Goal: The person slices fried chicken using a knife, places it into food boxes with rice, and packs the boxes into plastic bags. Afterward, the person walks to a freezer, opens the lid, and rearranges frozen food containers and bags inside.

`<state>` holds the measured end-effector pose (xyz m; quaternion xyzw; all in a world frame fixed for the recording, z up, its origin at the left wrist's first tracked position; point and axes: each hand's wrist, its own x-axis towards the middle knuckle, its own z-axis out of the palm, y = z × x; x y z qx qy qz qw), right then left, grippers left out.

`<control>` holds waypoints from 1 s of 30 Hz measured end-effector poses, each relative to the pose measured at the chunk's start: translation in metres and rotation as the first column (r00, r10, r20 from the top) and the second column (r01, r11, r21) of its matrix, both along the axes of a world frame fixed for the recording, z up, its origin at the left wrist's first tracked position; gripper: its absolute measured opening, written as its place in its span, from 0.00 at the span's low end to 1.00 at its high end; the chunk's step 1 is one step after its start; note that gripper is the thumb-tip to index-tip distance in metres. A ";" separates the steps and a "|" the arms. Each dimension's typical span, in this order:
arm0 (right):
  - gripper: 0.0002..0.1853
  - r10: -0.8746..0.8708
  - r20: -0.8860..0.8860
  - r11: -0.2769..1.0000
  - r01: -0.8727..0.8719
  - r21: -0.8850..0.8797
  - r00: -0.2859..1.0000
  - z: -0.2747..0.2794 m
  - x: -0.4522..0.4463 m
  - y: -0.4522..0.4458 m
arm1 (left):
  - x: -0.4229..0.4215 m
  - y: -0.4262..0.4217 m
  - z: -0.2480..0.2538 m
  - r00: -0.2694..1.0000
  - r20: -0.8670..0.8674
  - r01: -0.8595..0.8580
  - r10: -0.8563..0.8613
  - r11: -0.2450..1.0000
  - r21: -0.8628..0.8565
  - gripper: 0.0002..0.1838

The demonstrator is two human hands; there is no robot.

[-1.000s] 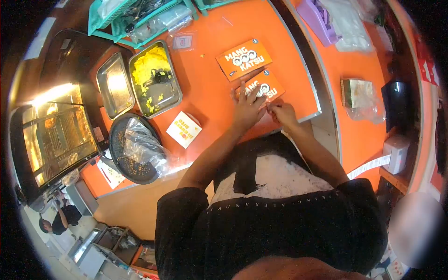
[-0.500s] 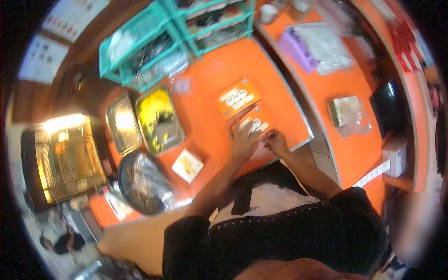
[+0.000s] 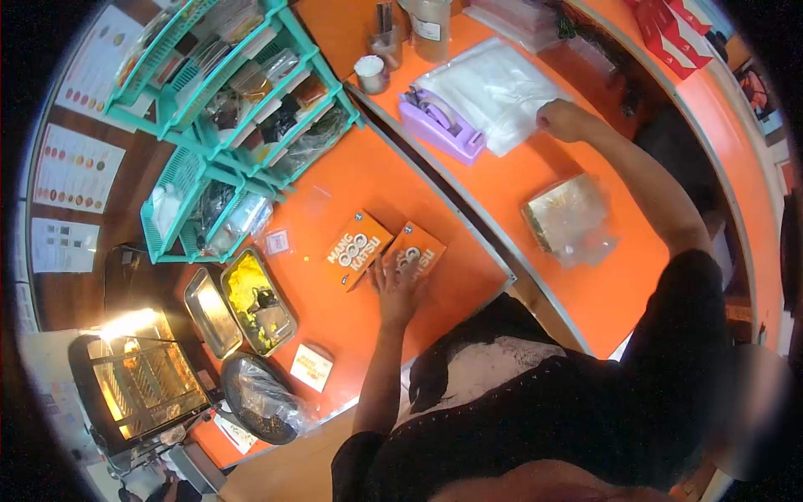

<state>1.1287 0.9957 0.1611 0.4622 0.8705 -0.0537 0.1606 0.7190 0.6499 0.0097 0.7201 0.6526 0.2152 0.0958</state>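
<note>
Box (image 3: 427, 246), orange, white-lettered | left hand (image 3: 397, 296) splayed on it | right hand (image 3: 564, 121) at clear plastic (image 3: 498, 92), grip unclear

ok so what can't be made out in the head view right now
Head view: part of the right orange box, hidden under the left hand.
Head view: whether the right hand grips the clear plastic; its curled fingers hide the contact.
Head view: wording on the wall sheets, too small.
Head view: most of the co-worker, cut off by the bottom edge.
</note>
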 end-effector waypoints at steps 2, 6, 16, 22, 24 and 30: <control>0.14 0.104 -0.157 0.985 -0.080 0.153 0.982 -0.066 0.037 0.035 | 0.011 0.009 0.023 0.999 0.016 -0.049 0.049 0.999 -0.002 0.26; 0.12 0.211 -0.429 0.924 -0.035 0.381 0.878 -0.119 0.037 0.067 | 0.020 0.014 0.039 0.980 0.180 -0.100 0.083 0.991 0.087 0.24; 0.11 -0.232 -0.349 0.964 0.262 0.040 0.908 -0.085 0.037 0.069 | 0.041 0.017 0.087 0.887 0.375 -0.315 0.270 0.947 0.063 0.09; 0.10 0.065 -0.452 0.977 0.035 0.210 0.889 -0.093 0.052 0.061 | 0.058 0.041 0.106 0.929 0.332 -0.220 0.160 0.964 0.152 0.09; 0.11 0.063 -0.528 0.991 0.011 0.136 0.847 -0.089 0.055 0.063 | 0.059 0.047 0.116 0.929 0.357 -0.160 0.098 0.976 0.147 0.08; 0.08 0.282 -0.620 0.929 -0.048 0.367 0.732 -0.058 0.050 0.049 | 0.056 0.060 0.131 0.923 0.368 -0.183 0.108 0.967 0.175 0.07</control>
